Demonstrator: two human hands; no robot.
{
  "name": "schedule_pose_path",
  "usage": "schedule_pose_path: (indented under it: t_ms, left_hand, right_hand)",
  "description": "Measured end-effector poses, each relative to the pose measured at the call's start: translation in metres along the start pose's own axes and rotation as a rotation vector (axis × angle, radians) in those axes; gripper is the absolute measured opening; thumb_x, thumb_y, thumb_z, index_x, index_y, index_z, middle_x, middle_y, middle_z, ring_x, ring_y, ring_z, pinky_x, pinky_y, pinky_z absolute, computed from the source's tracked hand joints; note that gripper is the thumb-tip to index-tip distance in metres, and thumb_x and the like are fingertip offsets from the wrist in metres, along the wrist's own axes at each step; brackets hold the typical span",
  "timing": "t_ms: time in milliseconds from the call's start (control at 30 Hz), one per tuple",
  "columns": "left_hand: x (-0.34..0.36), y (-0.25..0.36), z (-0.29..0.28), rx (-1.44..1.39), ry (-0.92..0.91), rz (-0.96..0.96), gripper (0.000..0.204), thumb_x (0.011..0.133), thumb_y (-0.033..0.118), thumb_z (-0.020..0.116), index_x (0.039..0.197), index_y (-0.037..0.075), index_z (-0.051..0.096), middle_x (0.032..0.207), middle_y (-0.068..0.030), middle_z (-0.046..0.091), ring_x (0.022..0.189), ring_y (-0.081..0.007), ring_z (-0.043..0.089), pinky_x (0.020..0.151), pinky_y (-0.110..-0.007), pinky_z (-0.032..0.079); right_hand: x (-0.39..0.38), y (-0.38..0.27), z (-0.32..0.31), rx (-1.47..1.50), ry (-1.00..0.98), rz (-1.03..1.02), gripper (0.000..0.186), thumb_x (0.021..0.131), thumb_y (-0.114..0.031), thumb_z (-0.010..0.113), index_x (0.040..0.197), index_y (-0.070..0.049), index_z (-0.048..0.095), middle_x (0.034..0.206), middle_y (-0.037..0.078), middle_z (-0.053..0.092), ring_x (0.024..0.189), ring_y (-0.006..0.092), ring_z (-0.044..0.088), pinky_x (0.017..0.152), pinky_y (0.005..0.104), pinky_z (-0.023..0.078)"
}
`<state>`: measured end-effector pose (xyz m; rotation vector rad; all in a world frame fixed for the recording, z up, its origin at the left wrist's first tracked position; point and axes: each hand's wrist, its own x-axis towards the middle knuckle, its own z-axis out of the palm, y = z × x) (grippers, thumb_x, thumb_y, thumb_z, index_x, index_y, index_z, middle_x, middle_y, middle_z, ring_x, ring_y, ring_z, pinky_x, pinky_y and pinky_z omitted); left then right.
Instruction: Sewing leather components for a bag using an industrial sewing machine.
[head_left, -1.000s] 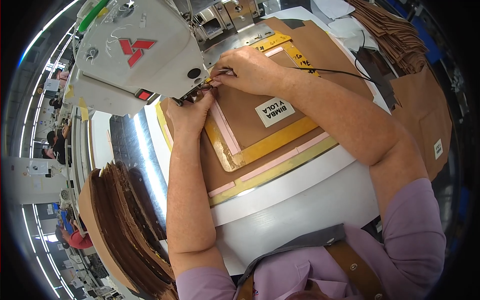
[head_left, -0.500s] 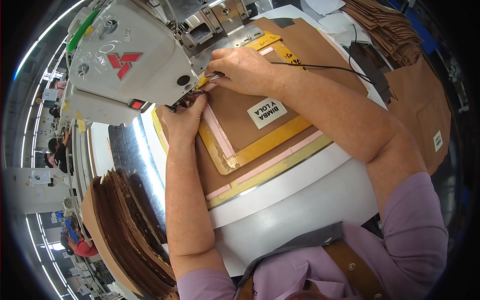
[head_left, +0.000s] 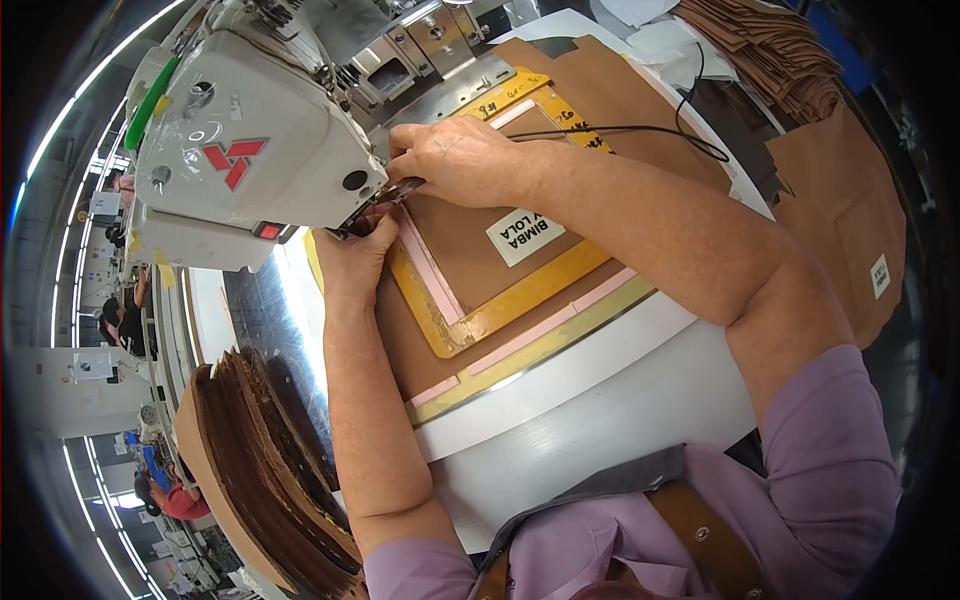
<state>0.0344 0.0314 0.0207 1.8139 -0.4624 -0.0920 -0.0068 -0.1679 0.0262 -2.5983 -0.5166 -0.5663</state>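
My left hand [head_left: 352, 265] is closed in a pinch beside the head of a white sewing machine [head_left: 255, 150]. Its fingertips meet a small dark brown piece that the machine partly hides. Close by, my right hand [head_left: 455, 160] is closed, its fingers bent down at the machine's needle area. A dark, shiny bit [head_left: 405, 188] shows below those fingers; I cannot make out what it is. Under both hands lies a brown sheet [head_left: 400, 340] with a yellow frame [head_left: 520, 300] on it. Pink strips [head_left: 428, 270] line the frame, and a white label [head_left: 525, 236] lies inside it.
A black cable [head_left: 640, 128] crosses the frame behind my right wrist. Stacked brown pieces [head_left: 250, 470] stand at the left, with more brown sheets [head_left: 765, 55] at the far right. A metal bracket [head_left: 435, 100] sits beyond my right hand. Other people work in the far left background.
Both hands have shifted slightly left in the picture, as have the machine and frame. A metallic tip seen earlier at my right fingers is out of sight; the dark bit shows there now.
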Motion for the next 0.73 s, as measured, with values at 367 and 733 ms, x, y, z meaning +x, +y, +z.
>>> schedule_pose_path:
  t_ms: [367, 733]
  left_hand:
    - [-0.008, 0.018, -0.001, -0.041, -0.158, -0.097, 0.045, 0.072, -0.006, 0.077, 0.111, -0.001, 0.055, 0.088, -0.0094, 0.07, 0.081, -0.0145, 0.068, 0.078, -0.028, 0.054]
    - [-0.008, 0.005, -0.008, 0.061, -0.208, -0.113, 0.022, 0.081, -0.002, 0.073, 0.103, -0.001, 0.069, 0.091, -0.0063, 0.073, 0.091, -0.014, 0.068, 0.092, -0.029, 0.05]
  right_hand:
    - [-0.006, 0.012, 0.0, 0.136, 0.095, -0.005, 0.02, 0.081, -0.011, 0.067, 0.101, -0.009, 0.07, 0.105, 0.008, 0.062, 0.093, 0.0303, 0.066, 0.081, 0.0419, 0.054]
    - [-0.006, -0.001, -0.012, 0.074, 0.06, 0.103, 0.03, 0.076, -0.032, 0.07, 0.093, -0.007, 0.07, 0.086, 0.013, 0.069, 0.083, 0.0319, 0.068, 0.078, 0.0413, 0.055]
